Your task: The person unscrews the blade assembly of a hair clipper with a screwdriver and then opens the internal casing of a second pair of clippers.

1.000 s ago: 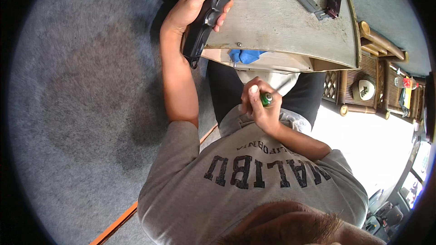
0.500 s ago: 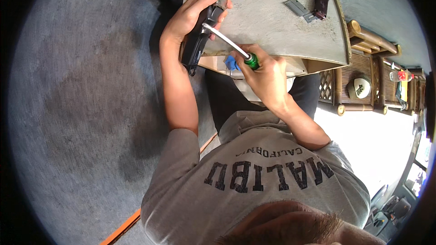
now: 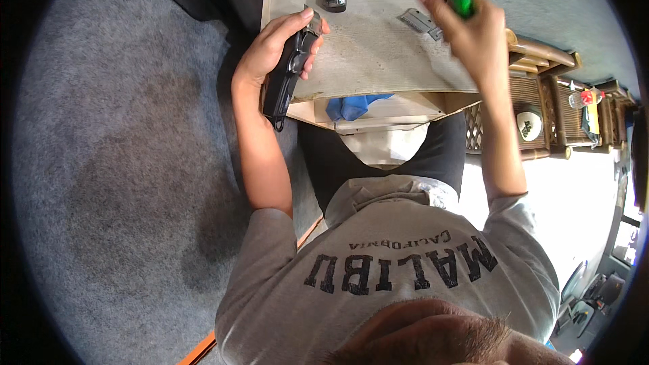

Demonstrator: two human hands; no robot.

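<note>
Black clipper held at left edge of tabletop

The clipper is grasped in the left hand. A green-handled screwdriver is clenched in the right hand, seen across the right edge. Between the hands, open room is offered over the tabletop's middle.

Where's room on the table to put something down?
The pale wooden tabletop looks bare across its near middle, between the long black clipper in the left hand and flat grey piece. It's crowded far right, around the right hand and green-handled screwdriver.
</note>
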